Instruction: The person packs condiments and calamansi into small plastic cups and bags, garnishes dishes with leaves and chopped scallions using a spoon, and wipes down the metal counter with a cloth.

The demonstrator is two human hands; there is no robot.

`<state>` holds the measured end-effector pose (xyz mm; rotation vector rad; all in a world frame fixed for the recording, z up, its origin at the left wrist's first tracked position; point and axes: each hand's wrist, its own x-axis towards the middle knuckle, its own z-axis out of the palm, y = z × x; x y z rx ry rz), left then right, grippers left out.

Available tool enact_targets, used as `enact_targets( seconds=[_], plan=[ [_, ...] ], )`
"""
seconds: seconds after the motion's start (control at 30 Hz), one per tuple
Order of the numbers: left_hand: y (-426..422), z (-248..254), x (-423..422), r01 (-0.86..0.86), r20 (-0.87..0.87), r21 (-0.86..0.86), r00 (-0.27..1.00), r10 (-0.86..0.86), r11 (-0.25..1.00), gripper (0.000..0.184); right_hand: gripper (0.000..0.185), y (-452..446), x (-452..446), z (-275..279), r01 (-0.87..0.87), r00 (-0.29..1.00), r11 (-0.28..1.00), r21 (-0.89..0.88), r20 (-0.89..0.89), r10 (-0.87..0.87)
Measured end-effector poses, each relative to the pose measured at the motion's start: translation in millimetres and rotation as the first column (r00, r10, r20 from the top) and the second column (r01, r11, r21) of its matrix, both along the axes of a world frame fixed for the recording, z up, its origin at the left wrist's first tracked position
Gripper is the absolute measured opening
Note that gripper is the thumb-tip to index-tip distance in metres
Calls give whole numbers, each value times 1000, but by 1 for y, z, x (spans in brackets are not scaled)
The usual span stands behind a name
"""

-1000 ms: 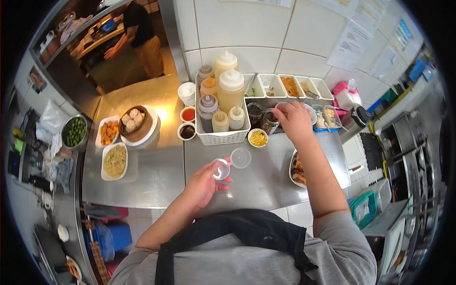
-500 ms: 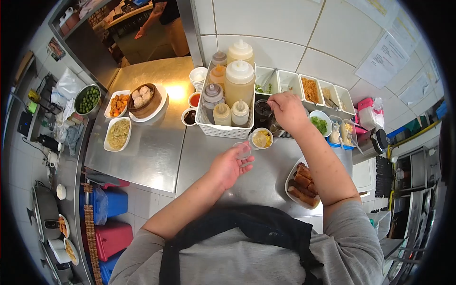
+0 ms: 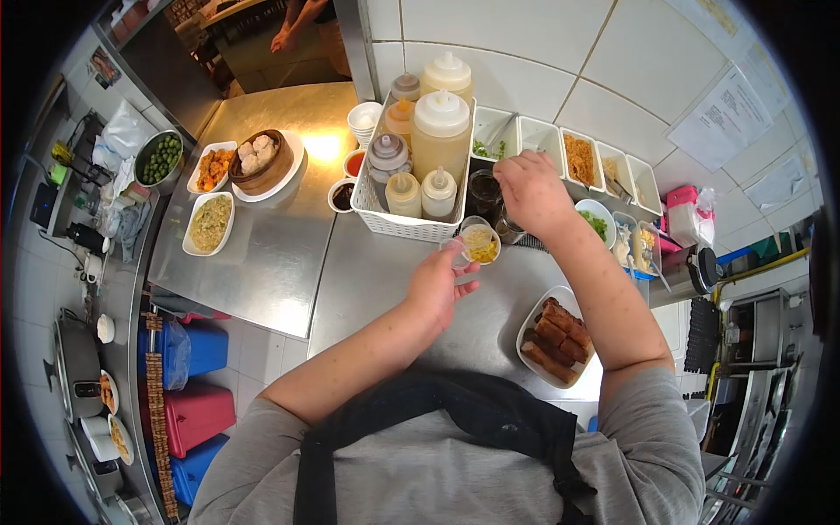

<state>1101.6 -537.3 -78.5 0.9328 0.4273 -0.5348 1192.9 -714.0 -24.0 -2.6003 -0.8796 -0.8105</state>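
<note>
My left hand (image 3: 435,284) pinches a small clear plastic cup (image 3: 456,255) between thumb and fingers, at the left rim of a small white tub (image 3: 484,254) with yellow contents. My right hand (image 3: 530,194) is closed above the dark jars (image 3: 484,188), below the row of white containers; whatever its fingers hold is hidden. To its right is a bowl of chopped green onion (image 3: 598,224). A white dish (image 3: 547,376) of browned meat pieces (image 3: 558,335) sits under my right forearm.
A white basket (image 3: 407,227) of squeeze bottles stands behind my left hand. Sauce cups (image 3: 343,196) are beside it. On the left counter are a bamboo steamer of dumplings (image 3: 261,163) and two food dishes (image 3: 209,225). Another person's arms (image 3: 297,26) show through the opening.
My left hand has brought the clear cup closer to the white tub. My right hand stays over the jars, lowered slightly. The view has shifted a little, and the person beyond the opening has moved.
</note>
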Motion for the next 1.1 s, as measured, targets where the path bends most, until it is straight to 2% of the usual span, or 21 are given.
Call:
enact_targets(
  seconds=[0.13,0.17,0.2,0.23,0.3,0.33,0.47,0.53,0.57,0.63,0.67,0.7,0.73,0.77,0.8,0.83,0.87,0.9,0.97,1.03,1.1],
  plan=[
    [-5,4,2,-42,3,33,999,42,999,36,9,-2,8,-5,72,989,997,22,-128,-68],
    [-5,5,3,-43,1,35,999,42,998,36,12,-4,11,-1,237,914,951,197,-378,-149],
    [-6,5,5,-37,-12,35,999,38,999,36,15,-7,13,2,428,773,848,312,-613,-164],
    [-6,5,5,-32,-24,33,999,32,999,35,15,-11,17,4,429,772,848,312,-614,-165],
    [-6,5,6,-36,-24,30,999,37,999,34,18,-19,23,8,620,596,700,355,-793,-126],
    [-7,5,7,-43,-23,28,999,43,999,34,18,-21,23,9,670,545,656,347,-831,-116],
    [-6,6,8,-46,-25,27,999,47,999,33,13,-32,26,-2,700,540,580,416,-840,-50],
    [-6,6,9,-43,-14,-12,999,43,999,33,12,-33,24,-1,726,515,505,466,-856,49],
    [-6,5,9,-41,-14,-12,999,41,999,33,12,-31,20,-1,727,515,504,465,-856,48],
    [-7,5,12,-34,-31,-17,999,33,999,33,16,-17,4,11,578,694,678,454,-711,-115],
    [-7,4,12,-34,-31,-16,999,33,999,33,16,-17,6,7,578,694,678,454,-711,-115],
    [-7,4,12,-39,-29,-26,999,38,999,33,16,-17,7,-1,248,919,908,338,-379,-110],
    [-8,4,12,-42,-28,-35,999,41,998,33,16,-18,7,-7,-44,999,998,54,-18,45],
    [-9,4,11,-39,-29,-34,999,38,999,33,16,-19,8,-12,-41,999,998,55,-19,42],
    [-9,6,11,-45,-28,-29,999,44,999,33,16,-15,7,-13,85,959,986,147,-279,-41],
    [-9,7,11,-52,-25,-24,998,51,998,33,16,-12,7,-13,226,847,953,201,-524,-90],
    [-9,6,11,-50,-25,-23,998,50,998,33,15,-13,8,-8,373,730,864,339,-681,-48],
    [-8,5,12,-45,-15,-16,999,45,999,34,15,-16,11,-5,373,731,863,341,-681,-47],
    [-5,2,13,-42,-9,-6,999,42,999,34,13,-27,20,-4,586,578,686,430,-816,18],
    [-4,2,13,-20,6,1,1000,20,1000,33,11,-29,23,-2,638,543,637,433,-839,26],
    [-3,2,13,-13,7,15,1000,13,1000,33,12,-33,24,1,733,456,526,431,-885,90]
  ],
)
